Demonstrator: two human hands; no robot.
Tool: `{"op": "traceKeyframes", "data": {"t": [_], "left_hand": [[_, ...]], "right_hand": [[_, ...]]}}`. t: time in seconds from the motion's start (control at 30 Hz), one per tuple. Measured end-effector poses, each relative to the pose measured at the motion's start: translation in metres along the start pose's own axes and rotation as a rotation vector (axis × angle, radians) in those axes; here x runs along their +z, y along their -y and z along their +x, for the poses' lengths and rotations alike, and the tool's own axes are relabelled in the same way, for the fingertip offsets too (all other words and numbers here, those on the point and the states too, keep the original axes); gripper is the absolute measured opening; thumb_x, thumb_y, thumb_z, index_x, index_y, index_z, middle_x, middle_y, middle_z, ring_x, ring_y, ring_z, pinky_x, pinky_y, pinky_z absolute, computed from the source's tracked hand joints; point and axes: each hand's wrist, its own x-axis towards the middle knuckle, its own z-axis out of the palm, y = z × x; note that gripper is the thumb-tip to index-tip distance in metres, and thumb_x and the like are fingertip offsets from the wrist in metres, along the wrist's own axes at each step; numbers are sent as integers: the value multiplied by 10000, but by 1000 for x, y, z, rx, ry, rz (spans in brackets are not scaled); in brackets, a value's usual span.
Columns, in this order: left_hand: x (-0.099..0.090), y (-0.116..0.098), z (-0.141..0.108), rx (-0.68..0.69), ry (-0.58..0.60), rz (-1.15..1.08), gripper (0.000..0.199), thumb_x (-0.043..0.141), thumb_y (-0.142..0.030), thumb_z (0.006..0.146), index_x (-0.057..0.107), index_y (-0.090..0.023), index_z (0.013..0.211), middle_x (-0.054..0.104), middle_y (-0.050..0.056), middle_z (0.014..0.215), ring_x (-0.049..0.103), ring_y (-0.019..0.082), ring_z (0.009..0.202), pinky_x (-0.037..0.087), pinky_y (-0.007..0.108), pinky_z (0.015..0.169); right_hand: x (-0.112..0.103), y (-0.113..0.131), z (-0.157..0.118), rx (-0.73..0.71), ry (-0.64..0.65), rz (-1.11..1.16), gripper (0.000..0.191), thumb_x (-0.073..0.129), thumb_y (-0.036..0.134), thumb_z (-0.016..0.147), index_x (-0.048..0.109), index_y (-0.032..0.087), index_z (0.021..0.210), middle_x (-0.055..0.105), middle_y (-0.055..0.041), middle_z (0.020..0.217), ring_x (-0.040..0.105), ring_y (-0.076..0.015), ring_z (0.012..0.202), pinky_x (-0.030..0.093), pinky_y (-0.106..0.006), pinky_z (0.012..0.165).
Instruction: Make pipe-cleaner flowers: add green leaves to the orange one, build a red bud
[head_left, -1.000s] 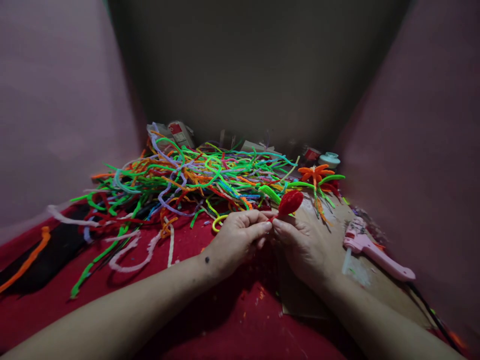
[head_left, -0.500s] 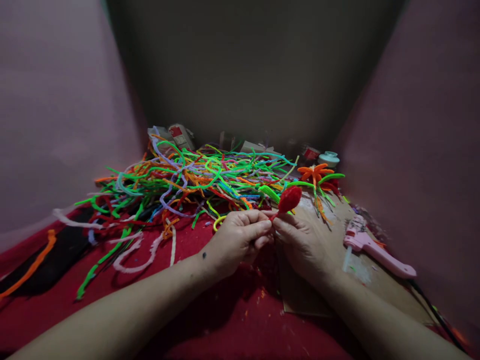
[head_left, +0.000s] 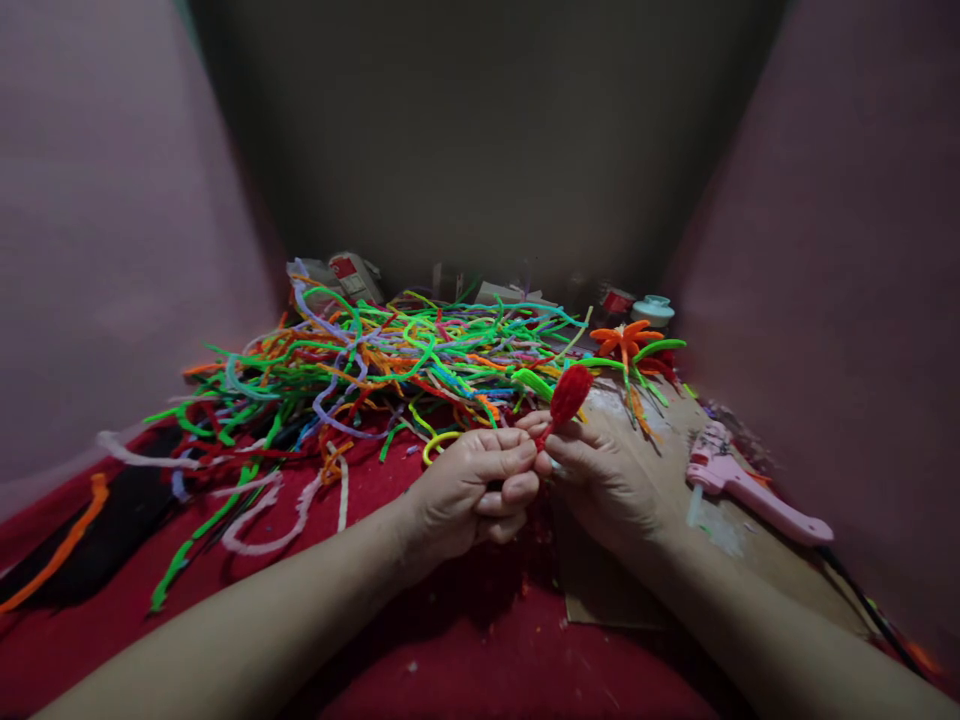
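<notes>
A red fuzzy pipe-cleaner petal, oval with a thin twisted stem, stands upright between my hands. My left hand pinches the lower end of the stem between thumb and fingers. Just below the oval, my right hand grips the same stem with thumb and forefinger, its other fingers partly hidden. Behind both hands spreads a tangled heap of colourful pipe cleaners. An orange pipe-cleaner flower with green leaves lies beyond my right hand.
A pink glue gun rests on a cardboard sheet at the right, its black cord trailing away. Red cloth covers the surface. A pale blue jar stands at the back. A black item lies at the left.
The red petal has tilted a little more upright and shifted slightly left. The fingers of my left hand have curled in, and both hands keep hold of the stem.
</notes>
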Motion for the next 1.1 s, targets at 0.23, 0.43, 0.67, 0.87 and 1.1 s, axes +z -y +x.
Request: {"op": "traceKeyframes", "data": {"t": [0.23,0.43,0.67,0.87,1.1], "left_hand": [[-2,-4,3,24,-58,107,165,544,-279,831,566,-120,794,500,-39,549,255,1,336,219,130,328],[-3,-4,5,89,-137,324,235,525,-348,835,587,-122,830,571,0,614,401,38,372,264,160,339],[11,-2,1,178,-353,578,206,598,-329,769,588,-129,718,470,-49,552,347,30,429,236,167,414],[8,2,3,242,-353,614,235,543,-312,812,571,-146,648,406,-65,494,302,40,430,222,177,422],[8,0,2,195,-303,510,273,534,-296,834,540,-137,612,411,-60,478,293,26,391,202,160,383]], "right_hand": [[1,0,1,16,-59,52,119,721,196,662,710,187,780,673,7,681,560,-101,565,438,-236,570],[4,0,0,22,-9,30,94,693,229,699,705,204,788,648,20,593,548,-125,508,441,-290,576],[-1,-3,1,-12,-47,-6,148,711,259,688,722,198,822,681,-4,708,563,-142,604,432,-286,598],[-3,-7,2,-44,-64,-59,94,704,236,701,729,209,787,685,-6,771,552,-144,680,411,-299,684],[-5,-9,1,-39,-89,-78,95,710,236,700,717,201,788,660,-2,772,509,-124,647,394,-276,632]]}}
